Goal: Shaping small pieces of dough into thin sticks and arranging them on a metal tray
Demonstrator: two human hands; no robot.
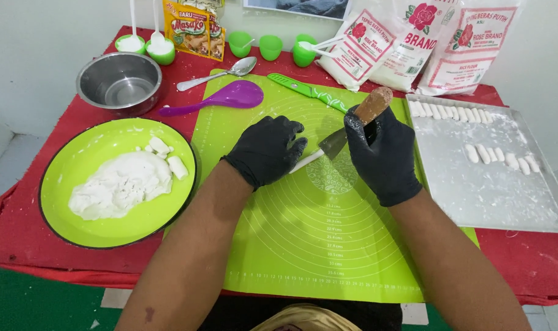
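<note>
Seen from above, two bare forearms reach forward over a bright green silicone baking mat [319, 245] printed with measuring circles, laid on a red cloth-covered table [22, 239]. Both hands wear black gloves. The left hand [268, 150] lies palm down on the mat, fingers curled over one end of a thin white rope of dough [306, 160], pinning it in place. The right hand [383, 153] is closed around the brown wooden handle of a small knife [337, 140], whose dark blade angles down to touch the rope just beside the left fingertips. The dough looks soft, light and slightly tacky, likely to stretch or flatten if squeezed, so it seems best held gently from above, near the cutting point. To the left sits a round green plate [64, 165] holding a mound of white dough and a few cut lumps. To the right, a floured metal tray [475, 196] carries rows of short white dough pieces. Farther back lie a purple rice paddle [221, 98], a metal spoon [221, 72], a green plastic knife [309, 92] and a steel bowl [118, 83]. Along the wall stand small green cups [254, 44], seasoning sachets [193, 27] and white flour bags [414, 43].
</note>
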